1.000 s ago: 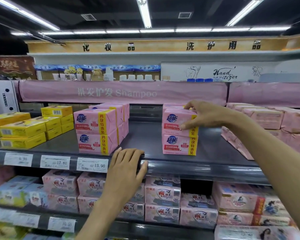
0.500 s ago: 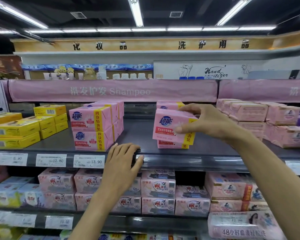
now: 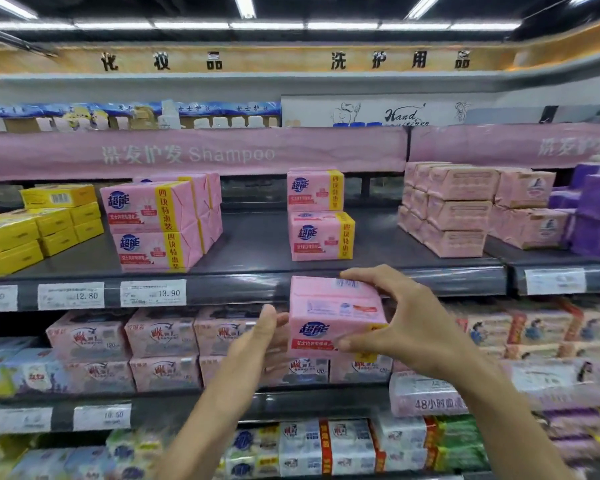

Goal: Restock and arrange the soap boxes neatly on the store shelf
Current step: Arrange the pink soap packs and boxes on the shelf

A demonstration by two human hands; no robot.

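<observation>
Soap box (image 3: 333, 313): lifted off centre stack (image 3: 321, 235), now held before shelf (image 3: 257, 244) lip, long axis left-right. R hand (image 3: 406, 327) clamps right end; L hand (image 3: 257, 344), off lip, fingers straight at left end. Shelf gap lies up/fwd.

held soap box (image 3: 333, 317): pink, blue logo | neighbouring boxes (image 3: 59, 216): yellow | far-right packs (image 3: 596, 202): seemingly purple

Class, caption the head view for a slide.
Right hand grips a pink rectangular soap box, left hand alongside, before the dark shelf.
</observation>
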